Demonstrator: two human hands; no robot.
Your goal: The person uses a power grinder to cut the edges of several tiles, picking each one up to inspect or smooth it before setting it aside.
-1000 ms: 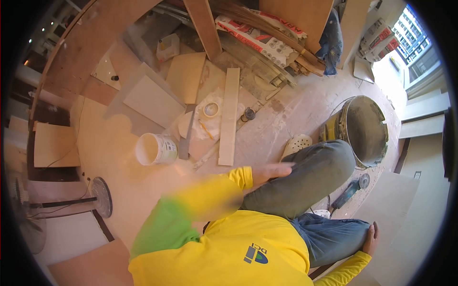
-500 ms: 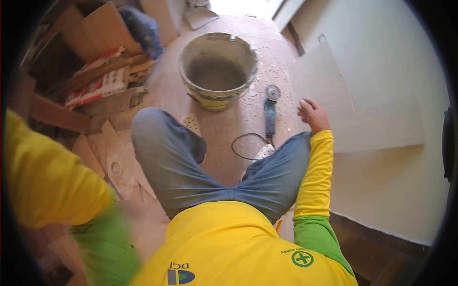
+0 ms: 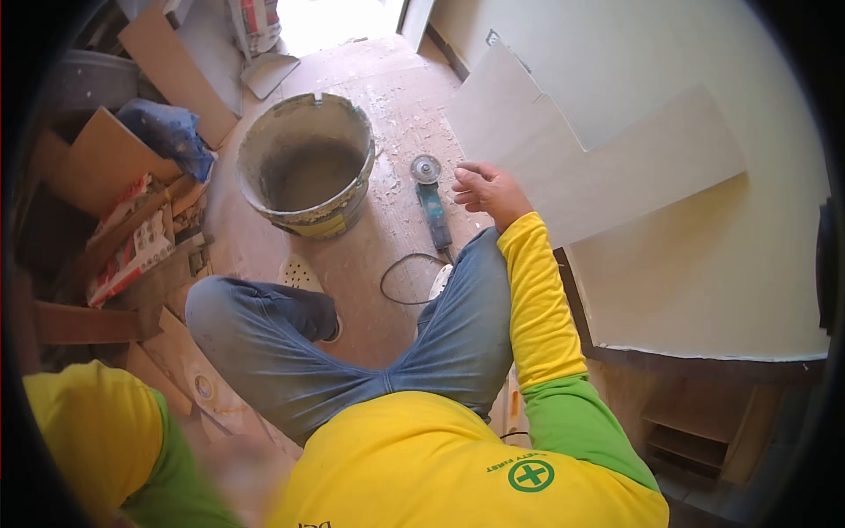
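Observation:
My right hand [image 3: 486, 192] hovers beyond my right knee, palm side partly turned inward. Its fingers are loosely bent and apart, with nothing between them. Just left of the fingertips, an angle grinder [image 3: 432, 209] with a teal body lies on the floor, its disc away from me and its black cord looped near my shoe. My left arm is bent at the lower left; a smeared skin-toned patch lies beside its green sleeve, and neither fingers nor a held item can be made out. A mortar-stained bucket [image 3: 349, 187] with grey contents stands beyond my left foot.
Scattered chips lie on the floor [image 3: 352, 79]. Boards, a blue plastic bag [image 3: 167, 132] and red-white packaging [image 3: 141, 251] are piled at left. A large angular pale panel [image 3: 607, 176] is along the right wall. Wooden shelving [image 3: 695, 422] appears at lower right.
The view has shifted, moving the bucket, grinder and my right hand leftward in the picture. My left sleeve appears lower. My right hand now appears closer to the grinder's disc.

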